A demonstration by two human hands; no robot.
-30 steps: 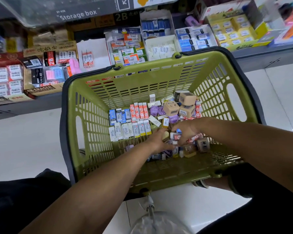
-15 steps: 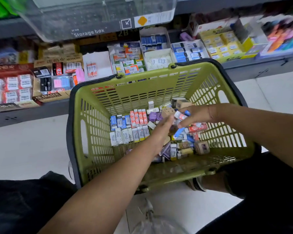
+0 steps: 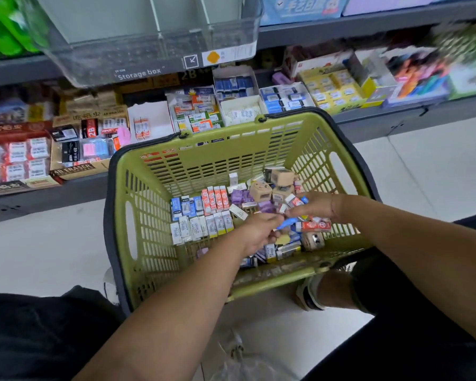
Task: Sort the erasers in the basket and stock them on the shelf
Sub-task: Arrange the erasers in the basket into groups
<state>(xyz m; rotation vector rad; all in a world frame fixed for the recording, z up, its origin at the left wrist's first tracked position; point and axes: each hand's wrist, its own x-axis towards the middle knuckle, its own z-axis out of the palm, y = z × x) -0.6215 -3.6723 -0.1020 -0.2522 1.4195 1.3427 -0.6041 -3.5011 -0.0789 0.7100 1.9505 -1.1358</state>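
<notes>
Stocked eraser boxes [image 3: 239, 105] line the shelf [image 3: 396, 121] behind a green basket [image 3: 154, 193] on pale floor tiles [image 3: 423, 166]. Left grip [image 3: 259, 233] pinches one end of a blue eraser [image 3: 287, 223] above the loose pile [image 3: 280, 248]. Right grip [image 3: 318, 207] is clenched on several small erasers [image 3: 294, 200], close beside the blue one.

Hazard: an overfull right grip may spill pieces into the pile or disturb the sorted rows [image 3: 201, 215].

Blue eraser long axis: roughly level, pointing from left grip toward right grip.

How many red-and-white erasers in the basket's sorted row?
4 red-and-white erasers, side by side in the back row, between blue erasers and purple ones. Others may hide in the pile.
</notes>
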